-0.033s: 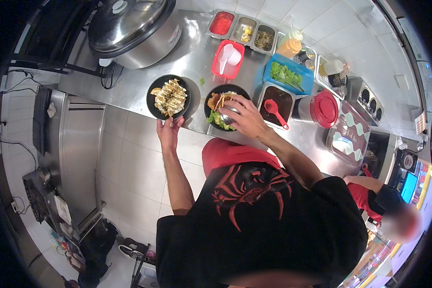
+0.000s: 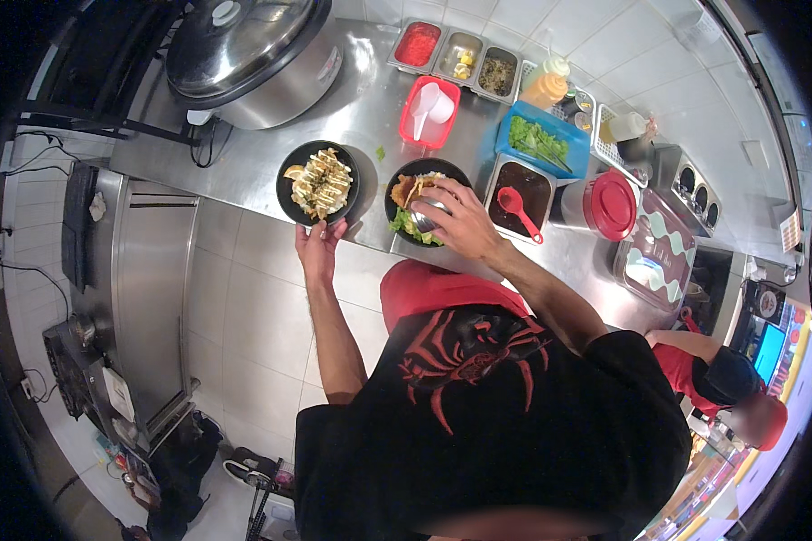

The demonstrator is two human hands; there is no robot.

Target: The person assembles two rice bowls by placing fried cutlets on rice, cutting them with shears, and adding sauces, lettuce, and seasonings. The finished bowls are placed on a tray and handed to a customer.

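My left hand (image 2: 320, 251) has its fingertips closed on the near rim of a black bowl (image 2: 289, 200). That bowl holds chopped food (image 2: 323, 178) striped with pale sauce, and a lemon wedge (image 2: 294, 171) at its left side. My right hand (image 2: 460, 216) reaches over a second black bowl (image 2: 410, 169), curled around a round shiny metal piece (image 2: 429, 213) whose kind I cannot make out. Beside it in this bowl lie browned fried food (image 2: 407, 188) and green lettuce (image 2: 411, 227). The fingers of my right hand hide part of the contents.
Behind the bowls is a red tray (image 2: 409, 126) with white scoops. Steel topping pans (image 2: 397, 58), a blue lettuce tub (image 2: 505, 137) and a dark sauce pan (image 2: 493, 200) with a red ladle (image 2: 514, 206) stand around. A large cooker (image 2: 280, 95) is far left; a co-worker (image 2: 708, 370) stands right.
The co-worker's head at the right has shifted slightly. The metal piece under my right hand has moved a little; my left hand and its bowl look unchanged.
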